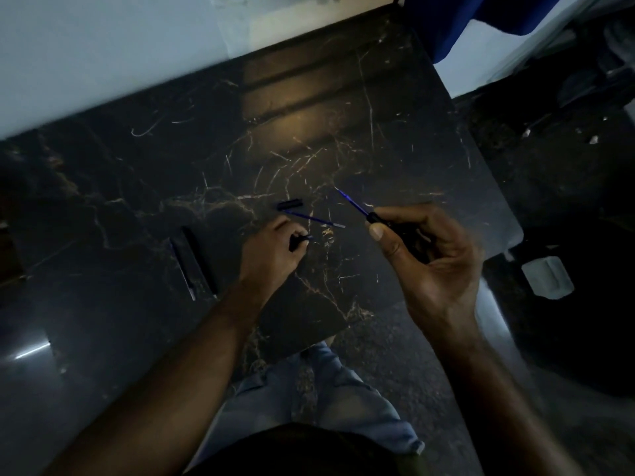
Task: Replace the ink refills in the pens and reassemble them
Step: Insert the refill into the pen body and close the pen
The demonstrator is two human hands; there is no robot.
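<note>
Nearest the body, the near edge of the dark marbled table [319, 317] cuts across at about six o'clock, with the person's knees just under it. Anything small that rolls toward six o'clock drops off there, and against the dark floor it would be hard to find.

The left hand [275, 249] rests low on the tabletop, fingers pinched on a small black pen piece [296, 242] with a trace of blue at its tip; which part it is I cannot tell in this dim light. The right hand [429, 255], raised at about three o'clock of the left, grasps a black pen barrel [381, 219] between thumb and fingers, and a blue refill [352, 202] sticks out of it toward eleven o'clock. The refill looks only partly seated. My judgement is that pushing it off-axis could bend the thin tube or leave the tip jammed, and that poor light makes misalignment likely.

Just beyond the left hand, at its one o'clock, a loose blue refill [318, 218] lies flat on the table, and touching or just beside its far end lies a short black cap-like piece [290, 204]. Both are round and could roll if the left wrist brushes them. At nine o'clock of the left hand two long dark pens or barrels [192, 266] lie side by side, well apart from the work.

Farther out, toward twelve o'clock, the tabletop is bare up to the pale wall [103, 63], giving the most open room. The right edge falls away at about three o'clock, near the right hand.
</note>
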